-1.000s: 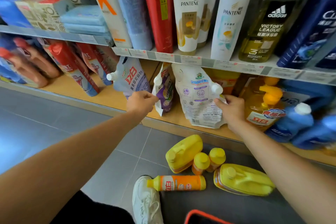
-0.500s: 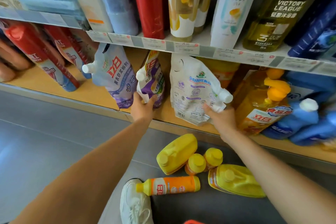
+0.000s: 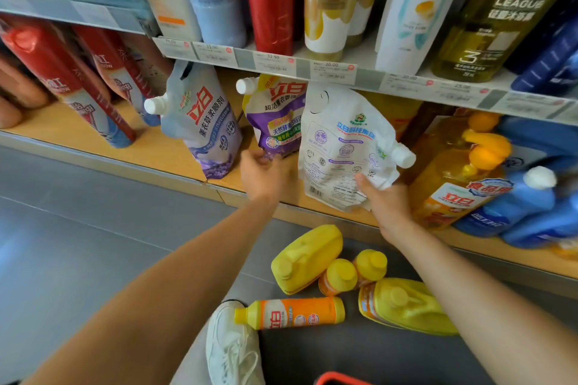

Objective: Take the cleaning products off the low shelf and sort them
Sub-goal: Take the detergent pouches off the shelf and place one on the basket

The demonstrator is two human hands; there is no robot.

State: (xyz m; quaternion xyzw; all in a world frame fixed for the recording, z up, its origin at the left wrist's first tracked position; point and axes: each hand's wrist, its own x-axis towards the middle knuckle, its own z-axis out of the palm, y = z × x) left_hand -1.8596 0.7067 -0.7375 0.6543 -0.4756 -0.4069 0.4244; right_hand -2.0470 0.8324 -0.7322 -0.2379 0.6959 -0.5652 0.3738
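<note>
Our left hand (image 3: 264, 173) grips the purple pouch (image 3: 278, 116), our right hand (image 3: 386, 201) the white pouch (image 3: 341, 147), to pull both off the shelf (image 3: 175, 153).

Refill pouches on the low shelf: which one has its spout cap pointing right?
The white pouch, held by the right hand. Its cap juts out to the right; the grey-blue pouch and the purple pouch both have caps at their upper left.

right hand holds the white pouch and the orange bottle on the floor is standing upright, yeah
No: the head view shows the orange bottle lying on its side on the floor. The right hand does hold the white pouch.
</note>
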